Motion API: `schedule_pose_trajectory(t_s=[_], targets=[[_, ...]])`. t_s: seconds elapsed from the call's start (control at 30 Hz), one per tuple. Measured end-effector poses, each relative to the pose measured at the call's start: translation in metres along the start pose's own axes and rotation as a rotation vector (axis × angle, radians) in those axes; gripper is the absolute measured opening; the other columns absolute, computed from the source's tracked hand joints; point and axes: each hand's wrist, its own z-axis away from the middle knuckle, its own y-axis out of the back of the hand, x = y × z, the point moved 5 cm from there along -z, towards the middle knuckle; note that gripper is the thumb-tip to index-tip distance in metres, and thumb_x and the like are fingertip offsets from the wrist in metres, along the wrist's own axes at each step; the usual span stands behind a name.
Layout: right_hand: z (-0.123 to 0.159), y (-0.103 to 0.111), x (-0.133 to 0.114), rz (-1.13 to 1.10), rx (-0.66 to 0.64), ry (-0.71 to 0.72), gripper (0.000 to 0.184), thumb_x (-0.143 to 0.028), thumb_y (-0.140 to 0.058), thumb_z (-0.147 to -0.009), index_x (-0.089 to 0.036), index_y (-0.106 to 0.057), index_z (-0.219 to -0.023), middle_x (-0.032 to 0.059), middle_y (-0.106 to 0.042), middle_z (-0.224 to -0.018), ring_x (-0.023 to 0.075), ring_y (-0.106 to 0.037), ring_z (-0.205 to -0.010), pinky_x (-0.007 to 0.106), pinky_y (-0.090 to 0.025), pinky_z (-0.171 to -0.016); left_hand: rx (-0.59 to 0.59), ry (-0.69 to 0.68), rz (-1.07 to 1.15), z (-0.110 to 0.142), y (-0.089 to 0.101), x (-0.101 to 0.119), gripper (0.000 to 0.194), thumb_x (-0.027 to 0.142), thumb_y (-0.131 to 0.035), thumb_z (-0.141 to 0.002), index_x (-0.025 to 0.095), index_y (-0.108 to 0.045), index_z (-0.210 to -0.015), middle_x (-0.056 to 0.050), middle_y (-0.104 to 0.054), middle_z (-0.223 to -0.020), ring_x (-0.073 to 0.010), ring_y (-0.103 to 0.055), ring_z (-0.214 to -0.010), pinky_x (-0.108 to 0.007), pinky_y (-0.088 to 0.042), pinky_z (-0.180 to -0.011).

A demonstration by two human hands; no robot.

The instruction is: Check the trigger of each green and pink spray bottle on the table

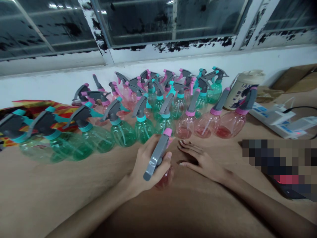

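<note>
The fingers [150,144] of the left hand [141,167] are closed around a transparent pink plastic spray bottle [158,154] with grey trigger head and pink nozzle, which is held on the near side of a row of transparent green and pink spray bottles [145,130]. On the flat light-brown tabletop [37,191], just beside it, the right hand [206,162] is laid, with its fingers extended and slightly apart.
</note>
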Motion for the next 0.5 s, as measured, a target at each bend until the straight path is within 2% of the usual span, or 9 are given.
schedule_pose_trajectory(t_s=[0.1, 0.23, 0.4, 0.5], targets=[[0.0002, 0.0000, 0.0000, 0.008, -0.005, -0.008, 0.059, -0.049, -0.052, -0.087, -0.020, -0.041, -0.137, 0.0076, -0.045, -0.142, 0.0228, -0.036, -0.133, 0.046, -0.031, -0.111, -0.003, -0.056, 0.040, -0.0005, 0.0020, 0.0021, 0.005, 0.025, -0.050, -0.083, 0.022, -0.052, -0.086, -0.002, -0.059, -0.080, -0.0161, -0.060, -0.070, -0.029, -0.052, -0.066], [0.0005, -0.0008, 0.0006, 0.009, -0.004, -0.001, 0.059, -0.049, -0.052, -0.087, -0.021, -0.040, -0.138, 0.0065, -0.044, -0.143, 0.0224, -0.035, -0.134, 0.047, -0.031, -0.111, -0.054, -0.052, 0.078, 0.0005, 0.0006, 0.0003, 0.012, 0.025, -0.051, -0.085, 0.022, -0.054, -0.095, -0.004, -0.061, -0.084, -0.0170, -0.062, -0.076, -0.030, -0.053, -0.069], [0.0006, -0.0006, 0.0004, -0.019, 0.012, 0.013, 0.058, -0.047, -0.053, -0.087, -0.025, -0.039, -0.139, 0.0057, -0.044, -0.142, 0.0234, -0.036, -0.133, 0.050, -0.031, -0.110, -0.063, -0.018, 0.121, 0.0015, -0.0017, -0.0032, 0.005, 0.025, -0.049, -0.085, 0.021, -0.052, -0.083, -0.003, -0.059, -0.081, -0.0162, -0.060, -0.072, -0.031, -0.053, -0.067], [0.0005, -0.0005, 0.0004, -0.028, 0.012, 0.004, 0.058, -0.047, -0.053, -0.087, -0.024, -0.040, -0.138, 0.0064, -0.045, -0.142, 0.0237, -0.036, -0.133, 0.051, -0.032, -0.109, -0.045, -0.021, 0.111, -0.0001, -0.0015, -0.0030, 0.006, 0.027, -0.049, -0.085, 0.022, -0.053, -0.086, -0.003, -0.060, -0.082, -0.0168, -0.060, -0.073, -0.032, -0.053, -0.068]])
